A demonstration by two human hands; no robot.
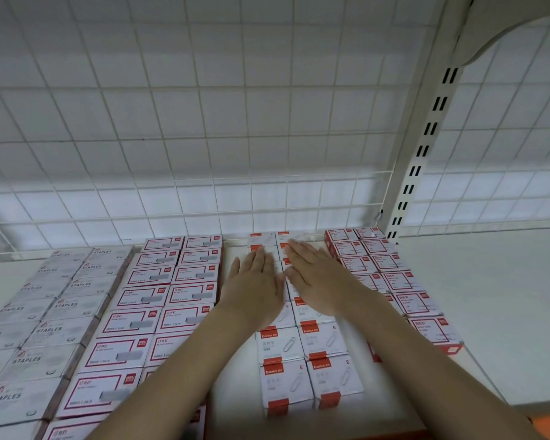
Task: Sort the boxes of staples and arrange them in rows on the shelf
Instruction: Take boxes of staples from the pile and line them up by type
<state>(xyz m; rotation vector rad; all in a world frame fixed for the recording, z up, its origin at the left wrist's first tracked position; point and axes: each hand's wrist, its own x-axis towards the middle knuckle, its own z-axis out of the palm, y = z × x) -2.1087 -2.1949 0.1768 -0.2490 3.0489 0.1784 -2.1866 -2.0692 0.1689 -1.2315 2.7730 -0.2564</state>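
Small boxes lie in rows on a white shelf. At far left are two rows of grey boxes marked STAPLES. Beside them run two rows of white boxes with red frames. In the middle stand two rows of white boxes with orange-red bands and a paperclip picture. On the right are two more rows of red-framed boxes. My left hand and my right hand lie flat, fingers straight, side by side on the far part of the paperclip-picture rows. Neither hand holds a box.
A white wire grid forms the back wall behind the rows. A slotted metal upright stands at the back right. Bare shelf surface stretches right of the last rows, and a narrow bare strip separates the red-framed rows from the middle rows.
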